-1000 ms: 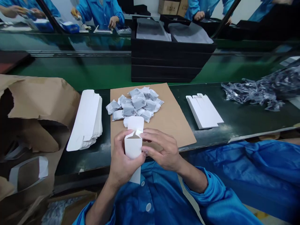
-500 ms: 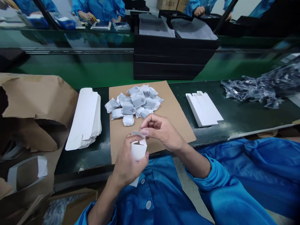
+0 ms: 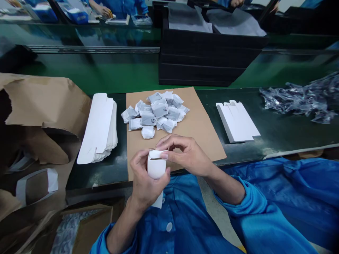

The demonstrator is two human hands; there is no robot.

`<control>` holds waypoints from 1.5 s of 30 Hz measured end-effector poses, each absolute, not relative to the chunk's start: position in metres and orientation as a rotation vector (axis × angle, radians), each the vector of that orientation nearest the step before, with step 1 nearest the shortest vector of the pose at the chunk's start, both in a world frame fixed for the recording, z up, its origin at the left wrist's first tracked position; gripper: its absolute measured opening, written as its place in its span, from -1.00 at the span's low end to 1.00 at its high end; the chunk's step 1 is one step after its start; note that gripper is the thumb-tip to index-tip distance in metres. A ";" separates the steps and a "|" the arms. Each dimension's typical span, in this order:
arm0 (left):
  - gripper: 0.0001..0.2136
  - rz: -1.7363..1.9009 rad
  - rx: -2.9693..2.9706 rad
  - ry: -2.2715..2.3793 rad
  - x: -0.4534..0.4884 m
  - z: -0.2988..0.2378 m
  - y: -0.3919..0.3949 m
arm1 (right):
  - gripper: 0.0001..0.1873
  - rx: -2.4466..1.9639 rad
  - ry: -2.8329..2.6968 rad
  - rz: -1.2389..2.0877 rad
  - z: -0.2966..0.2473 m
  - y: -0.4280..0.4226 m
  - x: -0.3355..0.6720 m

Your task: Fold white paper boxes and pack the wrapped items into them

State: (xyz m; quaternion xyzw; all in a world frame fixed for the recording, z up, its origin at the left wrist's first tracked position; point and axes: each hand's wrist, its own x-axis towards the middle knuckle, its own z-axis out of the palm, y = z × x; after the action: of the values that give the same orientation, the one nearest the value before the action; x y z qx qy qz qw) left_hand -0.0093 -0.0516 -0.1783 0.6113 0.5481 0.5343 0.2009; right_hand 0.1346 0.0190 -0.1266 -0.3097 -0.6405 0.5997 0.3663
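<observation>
White card carton [image 3: 156,168], light and stiff, clasped by left hand [image 3: 145,180] above kraft sheet [image 3: 203,144]; right hand [image 3: 186,155] apparently pinches top flap [image 3: 156,154].

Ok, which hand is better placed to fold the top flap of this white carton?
Right, probably. The right hand has its fingertips at the top flap and looks free to move it, while the left hand is wrapped around the white carton, holding it.

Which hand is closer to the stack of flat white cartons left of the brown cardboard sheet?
The left hand. It holds a white carton to the right of the stack of flat white cartons, not touching the stack. The right hand is farther right, at the carton's top flap.
</observation>
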 end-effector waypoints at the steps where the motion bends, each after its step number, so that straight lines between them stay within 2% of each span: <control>1: -0.16 1.463 1.719 1.522 -0.010 -0.177 -0.052 | -0.85 -0.793 -1.679 1.514 -0.125 0.017 0.136; 3: -0.05 1.369 1.784 1.550 -0.014 -0.172 -0.054 | -0.88 -0.769 -1.736 1.464 -0.123 0.014 0.137; 4: -0.07 1.319 1.834 1.581 -0.015 -0.170 -0.055 | -0.88 -0.745 -1.760 1.436 -0.123 0.012 0.138; 8: -0.30 1.182 2.019 1.631 -0.019 -0.165 -0.059 | -0.85 -0.669 -1.785 1.232 -0.132 -0.001 0.135; 12: -0.39 1.169 2.078 1.640 -0.021 -0.171 -0.067 | -0.89 -0.727 -1.730 0.925 -0.150 -0.019 0.127; 17: -0.43 1.110 2.033 1.665 -0.029 -0.180 -0.078 | -0.86 -0.741 -1.617 1.075 -0.169 -0.036 0.117; 22: -0.46 1.074 2.036 1.563 -0.033 -0.184 -0.079 | -0.85 -0.692 -1.792 0.714 -0.175 -0.037 0.119; 28: -0.40 1.133 1.932 1.610 -0.028 -0.192 -0.076 | -0.79 -0.708 -1.932 0.708 -0.176 -0.033 0.113; 33: -0.35 1.151 1.512 1.790 -0.041 -0.198 -0.066 | -0.79 -0.727 -2.215 0.705 -0.170 0.005 0.110; 35: -0.30 1.242 1.235 1.823 -0.048 -0.198 -0.055 | -0.78 -0.890 -2.292 0.529 -0.161 0.039 0.110; 37: -0.29 1.359 0.938 1.725 -0.052 -0.197 -0.040 | -0.76 -1.099 -2.351 0.168 -0.152 0.075 0.103; 40: -0.33 1.565 0.671 1.541 -0.050 -0.198 -0.017 | -0.77 -1.097 -2.572 -0.244 -0.150 0.113 0.082; 42: -0.36 1.670 0.646 1.513 -0.046 -0.203 -0.006 | -0.81 -0.976 -2.680 -0.352 -0.157 0.123 0.067; 45: -0.38 1.702 0.700 1.548 -0.043 -0.213 -0.004 | -0.83 -0.910 -2.602 -0.309 -0.163 0.123 0.060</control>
State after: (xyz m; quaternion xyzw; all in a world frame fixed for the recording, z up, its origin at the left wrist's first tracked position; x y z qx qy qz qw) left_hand -0.0434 -0.0044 -0.2127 0.2716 0.6006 0.6601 0.3602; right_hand 0.0602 0.1228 -0.1625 -0.3224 -0.9223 -0.1094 0.1828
